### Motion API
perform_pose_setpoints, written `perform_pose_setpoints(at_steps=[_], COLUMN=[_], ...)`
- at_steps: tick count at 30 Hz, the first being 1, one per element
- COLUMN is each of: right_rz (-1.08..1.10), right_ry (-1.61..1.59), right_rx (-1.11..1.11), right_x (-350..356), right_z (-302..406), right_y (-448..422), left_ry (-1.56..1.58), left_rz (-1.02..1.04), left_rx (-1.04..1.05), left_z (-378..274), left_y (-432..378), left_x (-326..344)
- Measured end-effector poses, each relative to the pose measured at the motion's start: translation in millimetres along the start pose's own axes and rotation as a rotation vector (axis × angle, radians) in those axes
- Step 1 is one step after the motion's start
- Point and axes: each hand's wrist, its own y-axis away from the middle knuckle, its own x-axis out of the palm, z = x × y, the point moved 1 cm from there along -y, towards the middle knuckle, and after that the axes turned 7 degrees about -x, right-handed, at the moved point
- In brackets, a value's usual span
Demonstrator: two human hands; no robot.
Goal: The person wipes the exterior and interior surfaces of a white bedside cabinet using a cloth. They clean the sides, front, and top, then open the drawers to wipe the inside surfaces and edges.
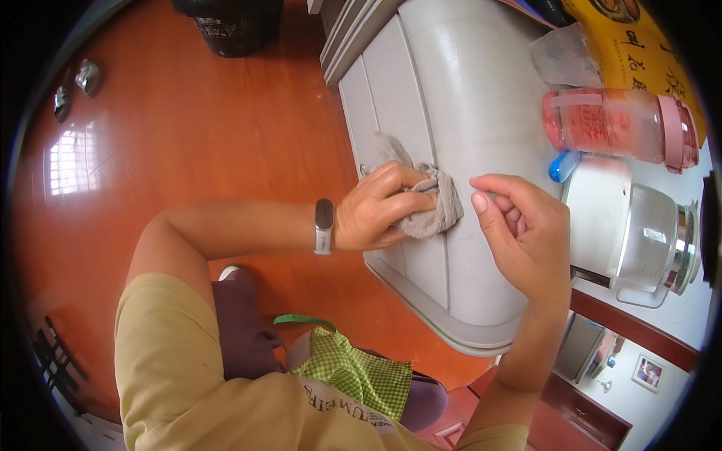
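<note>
My left hand (375,211), with a fitness band (323,225) on its wrist, is shut on a crumpled grey cloth (437,217). It presses the cloth against the side of a grey-white padded piece of furniture (479,129), where flat seamed panels meet a rounded upper part. A loose end of the cloth is blurred. To the right, my right hand (524,231) hovers in front of the rounded part, fingers loosely curled. A small gap shows between thumb and index finger, with nothing seen held. Whether it touches the surface I cannot tell.
Beyond the padded edge stand a pink bottle (615,124), a clear plastic cup (567,56), a blue object (563,166), a glass kettle (651,237) and a yellow package (648,51). A black bin (234,25) and shoes (87,78) sit on the reddish wooden floor (225,135).
</note>
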Motion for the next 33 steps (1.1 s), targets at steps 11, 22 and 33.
perform_pose_setpoints(at_steps=[11, 22, 33], right_rz=[0.015, -0.009, 0.031], right_ry=[0.1, 0.084, 0.148], right_rx=[-0.003, -0.026, -0.072], right_x=[1, 4, 3], right_z=[8, 0, 4], right_y=[-4, -3, -2], left_ry=[-0.125, -0.009, -0.145], left_rz=[-0.207, -0.267, 0.349], left_rx=[-0.023, -0.363, 0.217], left_z=[75, 30, 11], left_y=[-56, -40, -28], left_x=[-45, -15, -33])
